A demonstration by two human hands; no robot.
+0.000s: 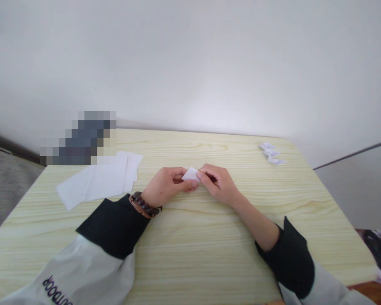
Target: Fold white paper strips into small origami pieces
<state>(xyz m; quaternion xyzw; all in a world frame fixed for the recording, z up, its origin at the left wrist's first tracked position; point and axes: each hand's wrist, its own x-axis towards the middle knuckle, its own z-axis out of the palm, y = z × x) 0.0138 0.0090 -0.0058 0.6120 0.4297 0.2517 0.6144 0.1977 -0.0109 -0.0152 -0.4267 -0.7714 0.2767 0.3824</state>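
Between my two hands, near the middle of the table, is a small folded piece of white paper (191,174). My left hand (168,184) pinches its lower left side, thumb on top and fingers beneath. With thumb and forefinger my right hand (219,182) grips the right corner. Both hands meet at the paper, which is held a little above or at the tabletop; I cannot tell which. Its underside and lower edge are hidden by my fingers.
White paper sheets (108,176) lie overlapping on the left of the wood-grain table (203,254). Several small folded paper pieces (271,153) sit at the far right. A blurred dark object (82,140) is at the back left. A white wall (190,63) stands behind the table.
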